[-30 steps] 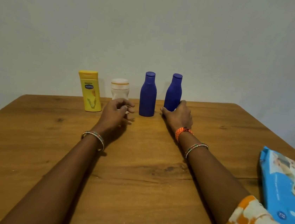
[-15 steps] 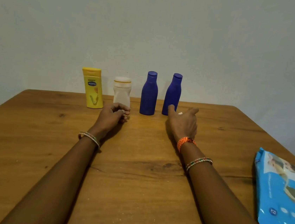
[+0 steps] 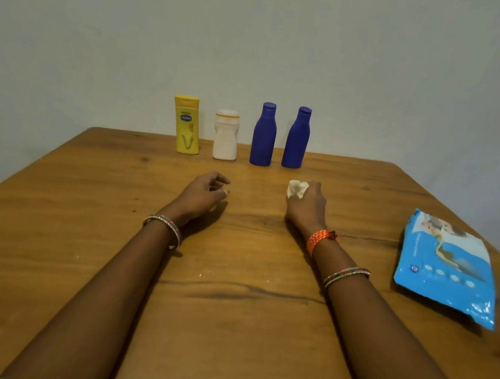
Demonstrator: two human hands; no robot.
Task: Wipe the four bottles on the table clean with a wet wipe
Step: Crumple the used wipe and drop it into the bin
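The right hand (image 3: 306,206) rests on the wooden worktop (image 3: 228,311) with its grip curled tight around a crumpled white wet wipe (image 3: 297,188). The wipe pokes out at the far left of that grip. The left hand (image 3: 203,195) lies beside it, a little way to the left. Its grip is loose, fingers softly bent, and it holds nothing.

Past both grips, four bottles stand upright in a row by the wall. Straight beyond the wipe stands a blue bottle (image 3: 297,138), with a second blue bottle (image 3: 263,136) just left of it. Beyond the left grip stands a white bottle (image 3: 225,136), and a yellow lotion bottle (image 3: 186,126) is farthest left. No grip touches any bottle.

Well off to the right of the right grip lies a blue wet wipe pack (image 3: 447,268), flat on the worktop.
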